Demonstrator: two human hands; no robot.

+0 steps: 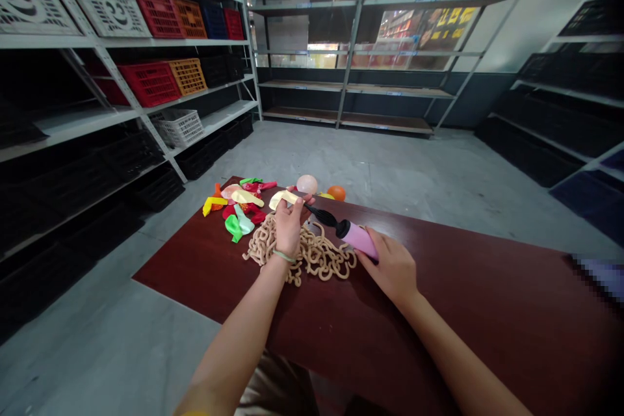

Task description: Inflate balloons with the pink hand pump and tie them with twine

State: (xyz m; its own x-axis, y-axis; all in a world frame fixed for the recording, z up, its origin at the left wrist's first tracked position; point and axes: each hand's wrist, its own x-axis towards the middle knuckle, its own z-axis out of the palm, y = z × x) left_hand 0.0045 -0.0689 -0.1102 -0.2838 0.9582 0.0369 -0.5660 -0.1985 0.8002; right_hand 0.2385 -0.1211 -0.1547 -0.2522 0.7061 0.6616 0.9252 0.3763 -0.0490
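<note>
My left hand (288,224) is closed on a flat pale yellow balloon (283,198), holding its neck at the black nozzle of a pink hand pump (358,238). My right hand (392,266) grips the pump's pink body just above the dark red table (487,312). Under both hands lies a tangled heap of tan chain links (312,253). A pile of flat coloured balloons (238,208) sits to the left of the heap.
Two inflated balloons, one pale pink (307,183) and one orange (336,193), rest at the table's far edge. Metal shelves with red, orange and white crates (151,81) line the left wall. More shelving stands at the back and right.
</note>
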